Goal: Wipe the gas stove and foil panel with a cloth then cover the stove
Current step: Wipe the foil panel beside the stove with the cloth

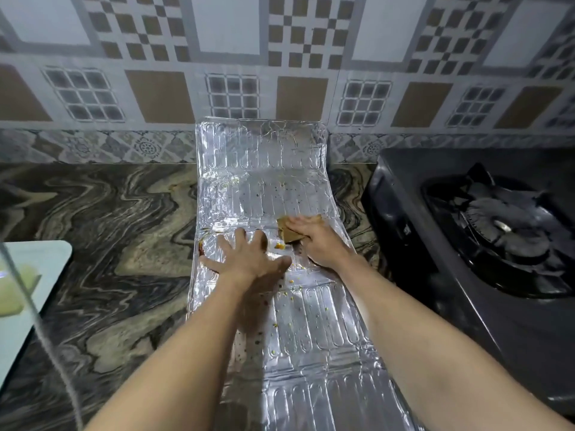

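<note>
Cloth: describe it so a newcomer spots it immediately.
Find the silver foil panel lying on the marbled counter, left of the black stove. Midway up it, the right hand presses a small cloth flat. It is the only brown, matte thing on the shiny foil.

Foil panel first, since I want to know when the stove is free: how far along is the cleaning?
In hand: the right hand presses a brown cloth on the foil panel while the left hand steadies it. Yellow crumbs remain. The gas stove sits uncovered; whether it has been wiped cannot be told.
</note>
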Motion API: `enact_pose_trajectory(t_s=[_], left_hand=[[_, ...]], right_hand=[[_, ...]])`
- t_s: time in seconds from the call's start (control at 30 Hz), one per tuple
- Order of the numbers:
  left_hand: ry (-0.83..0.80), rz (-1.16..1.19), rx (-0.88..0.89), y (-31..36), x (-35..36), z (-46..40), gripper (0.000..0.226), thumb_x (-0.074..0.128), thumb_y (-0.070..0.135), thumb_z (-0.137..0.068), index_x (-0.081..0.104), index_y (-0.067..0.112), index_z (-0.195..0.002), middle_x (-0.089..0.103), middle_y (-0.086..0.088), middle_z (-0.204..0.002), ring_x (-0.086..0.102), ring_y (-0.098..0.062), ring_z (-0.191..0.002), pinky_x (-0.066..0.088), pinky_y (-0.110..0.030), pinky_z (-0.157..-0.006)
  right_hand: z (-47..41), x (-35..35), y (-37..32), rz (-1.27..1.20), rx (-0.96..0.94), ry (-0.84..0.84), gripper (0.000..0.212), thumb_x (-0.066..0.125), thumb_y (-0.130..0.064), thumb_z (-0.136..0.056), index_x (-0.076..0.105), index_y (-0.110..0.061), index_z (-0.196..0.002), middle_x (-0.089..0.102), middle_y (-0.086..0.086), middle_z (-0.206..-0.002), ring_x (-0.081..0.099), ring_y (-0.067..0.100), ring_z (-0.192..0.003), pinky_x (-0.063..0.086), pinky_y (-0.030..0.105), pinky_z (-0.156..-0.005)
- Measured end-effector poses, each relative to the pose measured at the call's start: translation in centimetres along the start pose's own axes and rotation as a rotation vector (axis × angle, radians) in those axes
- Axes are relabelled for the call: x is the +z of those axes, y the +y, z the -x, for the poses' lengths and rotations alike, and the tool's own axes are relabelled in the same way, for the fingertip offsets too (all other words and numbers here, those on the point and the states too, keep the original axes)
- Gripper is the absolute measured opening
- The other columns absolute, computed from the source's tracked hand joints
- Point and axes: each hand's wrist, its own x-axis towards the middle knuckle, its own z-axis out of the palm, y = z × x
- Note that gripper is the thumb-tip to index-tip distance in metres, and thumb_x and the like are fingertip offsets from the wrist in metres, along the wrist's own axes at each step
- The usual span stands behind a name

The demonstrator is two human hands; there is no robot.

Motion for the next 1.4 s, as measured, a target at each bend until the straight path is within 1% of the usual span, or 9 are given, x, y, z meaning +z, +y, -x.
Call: enact_pose_trajectory(t_s=[0.13,0.27,0.37,0.6,0.7,0.97,1.17,1.27,1.4], left_hand=[[0.033,-0.025,0.005,-0.2,0.6,-0.7,0.095,0.045,0.084,-0.075,0.006,0.044,-0.152,-0.008,-0.001,-0.162,-0.014,-0.045,-0.145,-0.004,-0.081,-0.099],[0.027,-0.056,0.017,-0.3,0.2,-1.0,0.091,0.040,0.087,-0.074,0.006,0.050,-0.150,-0.009,-0.001,-0.162,-0.015,-0.045,-0.145,-0.006,-0.081,-0.097],[0.017,-0.068,0.005,-0.5,0.4,-1.2,0.086,0.035,0.086,-0.077,0.003,0.053,-0.149,-0.014,0.002,-0.162,-0.020,-0.041,-0.145,-0.010,-0.080,-0.097],[0.007,-0.038,-0.039,0.0,0.1,-1.1,0.069,0.035,0.071,-0.087,0.005,0.056,-0.148,-0.014,0.003,-0.162,-0.020,-0.038,-0.146,-0.008,-0.080,-0.101],[-0.006,-0.020,-0.046,0.1,-0.2,-1.1,0.071,0.039,0.069,-0.085,0.006,0.057,-0.147,-0.013,0.005,-0.162,-0.020,-0.037,-0.146,-0.008,-0.080,-0.100],[-0.027,0.007,-0.058,0.3,-0.7,-0.6,0.071,0.044,0.067,-0.084,0.011,0.058,-0.146,-0.012,0.005,-0.162,-0.020,-0.037,-0.146,-0.009,-0.082,-0.097],[-0.032,0.010,-0.060,0.4,-0.9,-0.1,0.070,0.042,0.069,-0.085,0.011,0.057,-0.147,-0.012,0.005,-0.163,-0.020,-0.037,-0.146,-0.008,-0.082,-0.098],[-0.044,0.009,-0.064,0.4,-1.0,-0.1,0.071,0.041,0.071,-0.085,0.010,0.057,-0.147,-0.014,0.005,-0.162,-0.021,-0.036,-0.146,-0.008,-0.082,-0.098],[-0.050,0.017,-0.066,0.5,-1.0,-0.1,0.071,0.040,0.072,-0.085,0.009,0.057,-0.147,-0.015,0.006,-0.162,-0.022,-0.036,-0.146,-0.008,-0.082,-0.097]], right_hand=[[-0.3,0.6,1.3,-0.013,-0.099,0.041,0.058,0.048,0.012,-0.081,0.050,-0.006,-0.137,0.044,0.010,-0.147,0.032,0.025,-0.141,0.015,0.042,-0.120],[-1.3,0.2,1.6,-0.022,-0.062,0.065,0.056,0.047,0.011,-0.080,0.055,-0.008,-0.132,0.049,0.008,-0.143,0.038,0.024,-0.138,0.015,0.033,-0.119],[-1.8,0.6,0.7,-0.001,-0.008,0.100,0.050,0.049,0.010,-0.081,0.061,-0.008,-0.126,0.054,0.009,-0.138,0.044,0.025,-0.134,0.021,0.034,-0.118],[-2.1,-0.4,-0.3,0.086,0.140,-0.027,0.040,0.063,-0.008,-0.080,0.069,-0.022,-0.117,0.063,0.004,-0.129,0.055,0.024,-0.122,0.040,0.033,-0.107],[0.1,-0.6,-0.3,0.037,0.170,-0.055,0.037,0.056,-0.009,-0.082,0.070,-0.022,-0.113,0.065,0.004,-0.126,0.056,0.023,-0.121,0.041,0.035,-0.107],[9.7,1.0,-0.4,-0.089,0.201,-0.095,0.047,0.046,0.006,-0.084,0.069,-0.019,-0.117,0.057,-0.006,-0.136,0.041,0.011,-0.135,0.012,0.012,-0.110],[16.2,1.6,-1.9,-0.286,0.326,-0.112,0.043,0.053,0.000,-0.081,0.072,-0.024,-0.111,0.060,-0.010,-0.130,0.045,-0.004,-0.126,0.016,0.005,-0.110],[19.4,1.0,-3.7,-0.463,0.400,-0.124,0.039,0.057,0.008,-0.083,0.073,-0.017,-0.108,0.057,-0.014,-0.125,0.045,-0.015,-0.115,0.019,-0.009,-0.094],[21.6,-1.3,-5.5,-0.523,0.462,-0.296,0.029,0.061,0.001,-0.086,0.076,-0.020,-0.099,0.063,-0.019,-0.113,0.056,-0.005,-0.107,0.036,0.003,-0.093]])
